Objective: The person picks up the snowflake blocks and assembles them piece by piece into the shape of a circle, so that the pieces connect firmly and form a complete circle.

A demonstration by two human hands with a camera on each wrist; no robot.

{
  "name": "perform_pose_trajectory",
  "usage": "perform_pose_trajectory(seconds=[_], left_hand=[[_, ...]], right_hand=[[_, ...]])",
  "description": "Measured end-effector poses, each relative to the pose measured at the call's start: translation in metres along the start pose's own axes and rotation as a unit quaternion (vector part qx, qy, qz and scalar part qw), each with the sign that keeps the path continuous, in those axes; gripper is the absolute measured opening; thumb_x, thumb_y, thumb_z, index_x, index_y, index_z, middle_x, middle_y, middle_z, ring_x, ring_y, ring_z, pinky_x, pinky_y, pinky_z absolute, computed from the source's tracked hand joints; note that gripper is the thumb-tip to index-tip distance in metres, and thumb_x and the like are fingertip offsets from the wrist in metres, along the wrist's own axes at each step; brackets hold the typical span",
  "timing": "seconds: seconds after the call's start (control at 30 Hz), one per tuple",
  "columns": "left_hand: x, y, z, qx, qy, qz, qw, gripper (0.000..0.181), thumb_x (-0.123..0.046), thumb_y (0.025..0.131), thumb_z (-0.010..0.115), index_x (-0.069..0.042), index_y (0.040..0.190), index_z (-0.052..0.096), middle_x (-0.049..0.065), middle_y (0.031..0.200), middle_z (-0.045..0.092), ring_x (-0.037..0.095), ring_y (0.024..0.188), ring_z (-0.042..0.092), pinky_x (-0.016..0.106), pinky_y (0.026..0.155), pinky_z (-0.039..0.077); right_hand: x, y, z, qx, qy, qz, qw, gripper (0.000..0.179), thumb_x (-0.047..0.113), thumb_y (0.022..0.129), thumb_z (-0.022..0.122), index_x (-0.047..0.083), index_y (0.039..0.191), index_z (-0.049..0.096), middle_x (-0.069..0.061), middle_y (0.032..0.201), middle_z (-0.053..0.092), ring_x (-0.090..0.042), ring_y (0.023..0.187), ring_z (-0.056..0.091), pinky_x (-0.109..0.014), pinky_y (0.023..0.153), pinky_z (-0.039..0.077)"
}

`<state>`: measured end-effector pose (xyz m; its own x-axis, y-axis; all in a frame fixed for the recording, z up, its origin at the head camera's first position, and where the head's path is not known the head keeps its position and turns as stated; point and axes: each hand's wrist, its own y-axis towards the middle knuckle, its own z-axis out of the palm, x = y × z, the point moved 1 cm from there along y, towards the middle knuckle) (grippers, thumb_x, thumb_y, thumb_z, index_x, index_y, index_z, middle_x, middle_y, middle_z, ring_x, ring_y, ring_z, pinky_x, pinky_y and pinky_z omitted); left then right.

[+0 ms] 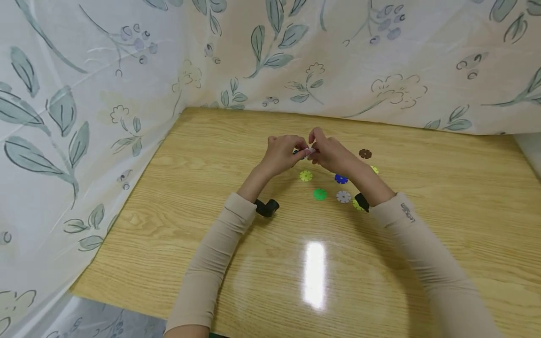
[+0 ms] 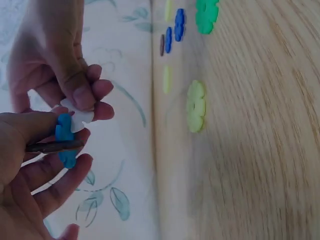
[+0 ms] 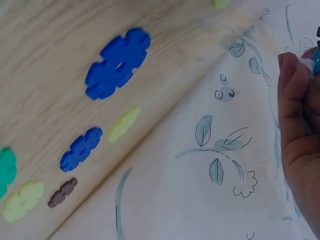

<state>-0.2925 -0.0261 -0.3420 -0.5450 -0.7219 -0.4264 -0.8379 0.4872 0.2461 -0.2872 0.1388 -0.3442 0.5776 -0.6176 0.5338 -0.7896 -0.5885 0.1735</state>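
Both hands meet above the far middle of the table. My left hand [image 1: 282,154] grips a light blue notched plastic disc [image 2: 65,137]; a dark brown disc [image 2: 50,146] crosses it edge-on, slotted together with it. Thumb and fingers of my right hand [image 1: 334,154] pinch a white notched disc [image 2: 82,116], whose edge overlaps the blue one in the left wrist view. In the right wrist view, the right hand [image 3: 297,115] shows only at the right edge, and its fingers hide most of the pieces.
Loose notched discs lie on the wooden table [image 1: 169,225] below the hands: green [image 1: 320,194], pale grey [image 1: 343,196], brown [image 1: 365,153], dark blue [image 3: 118,64] and several yellow [image 1: 306,176]. A leaf-patterned cloth [image 1: 338,56] hangs behind and left. Black wrist devices [image 1: 267,208] protrude under the forearms.
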Motion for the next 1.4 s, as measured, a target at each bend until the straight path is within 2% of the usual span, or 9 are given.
perform_pose_trajectory(seconds=[0.13,0.3,0.47,0.63,0.8,0.93,1.07,1.17,1.4], left_hand=[[0.005,-0.003,-0.003,-0.016,-0.003,-0.015,0.9998,0.015,-0.026,0.091,0.058,-0.014,0.089,0.067,-0.002,0.09,0.07,0.013,0.086,0.063,0.042,0.082,0.036],[0.01,-0.005,-0.008,-0.028,-0.014,-0.048,0.9983,0.016,-0.024,0.091,0.058,-0.011,0.094,0.067,0.001,0.091,0.07,0.015,0.086,0.062,0.041,0.079,0.037],[0.012,-0.006,-0.011,-0.023,-0.032,-0.063,0.9973,0.016,-0.021,0.09,0.06,-0.008,0.093,0.068,0.003,0.09,0.07,0.016,0.083,0.065,0.041,0.081,0.042],[0.015,-0.006,-0.009,-0.028,-0.041,-0.059,0.997,0.015,-0.021,0.088,0.061,-0.008,0.09,0.068,0.003,0.089,0.071,0.015,0.081,0.068,0.039,0.08,0.046],[0.015,-0.005,-0.006,-0.035,-0.045,-0.051,0.9971,0.014,-0.021,0.088,0.062,-0.008,0.087,0.067,0.003,0.086,0.071,0.015,0.079,0.066,0.038,0.078,0.046],[0.015,-0.004,-0.002,-0.031,-0.066,-0.046,0.9963,0.014,-0.022,0.088,0.062,-0.008,0.085,0.066,0.003,0.084,0.07,0.015,0.077,0.064,0.039,0.078,0.042],[0.013,-0.003,0.001,-0.03,-0.078,-0.037,0.9959,0.014,-0.022,0.088,0.062,-0.009,0.084,0.066,0.002,0.083,0.071,0.013,0.077,0.064,0.04,0.078,0.041],[0.011,-0.002,0.003,-0.029,-0.078,-0.031,0.9961,0.014,-0.022,0.088,0.063,-0.009,0.084,0.066,0.002,0.083,0.071,0.013,0.079,0.066,0.041,0.079,0.042],[0.003,0.001,0.008,-0.036,-0.064,-0.01,0.9973,0.014,-0.024,0.087,0.063,-0.01,0.082,0.066,0.001,0.086,0.072,0.015,0.079,0.064,0.041,0.079,0.041]], right_hand=[[-0.005,0.001,0.001,0.049,-0.018,0.049,0.9974,0.019,-0.003,0.09,0.051,-0.006,0.108,0.046,-0.019,0.091,0.064,-0.029,0.08,0.062,-0.038,0.071,0.049],[-0.014,0.005,0.01,0.137,-0.044,0.11,0.9833,0.022,0.01,0.09,0.057,-0.009,0.103,0.055,-0.022,0.101,0.06,-0.032,0.09,0.058,-0.042,0.078,0.048],[-0.01,0.012,0.025,0.179,-0.056,0.122,0.9747,0.034,0.021,0.086,0.065,-0.006,0.103,0.053,-0.02,0.104,0.057,-0.03,0.093,0.054,-0.04,0.081,0.046],[-0.004,0.014,0.029,0.187,-0.06,0.11,0.9743,0.03,0.014,0.084,0.068,-0.006,0.102,0.055,-0.017,0.097,0.057,-0.025,0.086,0.048,-0.038,0.077,0.043],[-0.013,0.01,0.024,0.15,-0.042,0.128,0.9794,0.028,0.01,0.082,0.068,-0.004,0.101,0.053,-0.017,0.096,0.06,-0.023,0.079,0.052,-0.033,0.07,0.044],[-0.025,0.005,0.013,0.068,0.036,0.119,0.9899,0.019,0.008,0.087,0.063,-0.004,0.099,0.053,-0.02,0.08,0.064,-0.028,0.068,0.059,-0.026,0.057,0.042],[-0.028,-0.001,-0.001,0.006,0.137,0.123,0.9829,0.013,0.006,0.093,0.052,-0.002,0.103,0.053,-0.021,0.072,0.061,-0.033,0.068,0.059,-0.024,0.051,0.038],[-0.026,-0.003,-0.009,-0.01,0.168,0.134,0.9767,0.016,0.006,0.095,0.048,-0.002,0.107,0.052,-0.017,0.075,0.06,-0.031,0.07,0.057,-0.025,0.054,0.041],[-0.023,-0.005,-0.016,-0.002,0.162,0.142,0.9764,0.016,0.004,0.094,0.047,-0.002,0.107,0.055,-0.016,0.077,0.06,-0.028,0.07,0.056,-0.027,0.057,0.041]])
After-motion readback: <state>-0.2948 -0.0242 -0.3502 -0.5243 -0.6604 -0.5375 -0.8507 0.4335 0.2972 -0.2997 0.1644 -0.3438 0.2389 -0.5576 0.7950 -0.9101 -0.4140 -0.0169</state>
